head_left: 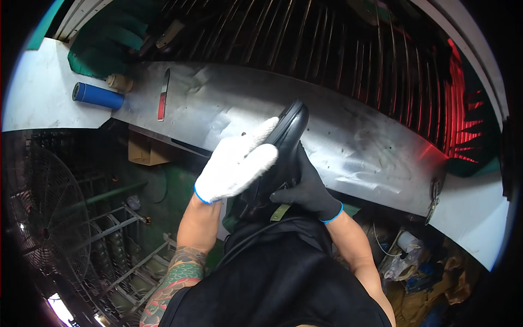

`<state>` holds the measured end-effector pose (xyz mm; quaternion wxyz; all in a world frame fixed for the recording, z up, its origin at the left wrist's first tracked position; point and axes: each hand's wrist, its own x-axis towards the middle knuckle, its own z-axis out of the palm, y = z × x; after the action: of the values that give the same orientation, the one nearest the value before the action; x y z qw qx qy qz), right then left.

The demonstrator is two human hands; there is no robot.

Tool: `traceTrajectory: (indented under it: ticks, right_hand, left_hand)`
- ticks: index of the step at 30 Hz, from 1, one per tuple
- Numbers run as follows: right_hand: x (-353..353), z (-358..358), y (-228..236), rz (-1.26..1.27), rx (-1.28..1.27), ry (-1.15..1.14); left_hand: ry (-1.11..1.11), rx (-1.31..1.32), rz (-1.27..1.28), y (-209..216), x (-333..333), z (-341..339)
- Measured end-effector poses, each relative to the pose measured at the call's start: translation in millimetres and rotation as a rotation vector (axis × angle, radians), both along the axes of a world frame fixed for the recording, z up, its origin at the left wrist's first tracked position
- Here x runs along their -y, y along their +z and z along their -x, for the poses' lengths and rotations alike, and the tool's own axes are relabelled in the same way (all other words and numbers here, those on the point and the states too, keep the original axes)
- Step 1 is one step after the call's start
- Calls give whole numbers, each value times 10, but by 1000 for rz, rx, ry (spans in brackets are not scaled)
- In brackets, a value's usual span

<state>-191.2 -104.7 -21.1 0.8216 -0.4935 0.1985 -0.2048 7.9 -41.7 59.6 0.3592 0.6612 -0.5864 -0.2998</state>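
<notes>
A black leather boot (pixel 297 131) is held in front of my body, its toe pointing away and its sole edge turned to the left. My right hand (pixel 309 191), in a grey glove with a blue cuff, grips the boot from the right, with the thumb across its lower part. A small olive-green tab (pixel 280 212) shows below that thumb. My left hand (pixel 235 166), in a white knit glove, lies against the sole side with its fingers stretched out toward the toe. Part of the boot is hidden behind the left hand.
A dented metal ledge (pixel 359 158) runs across ahead, before a row of metal rods (pixel 305 38) with red glow at right. On it lies a red-handled blade (pixel 162 106); a blue cylinder (pixel 98 96) is further left. A large fan (pixel 46 218) stands lower left.
</notes>
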Motion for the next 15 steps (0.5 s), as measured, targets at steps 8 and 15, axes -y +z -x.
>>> traceTrajectory:
  ticks: [8,15]
  right_hand:
    - [56,-20,206,-279,48,-99]
    - [93,38,93,-310,92,-32]
  left_hand:
    - [-87,215,-379,324,-50,105]
    - [-73,-70,-148,-30,-198,22]
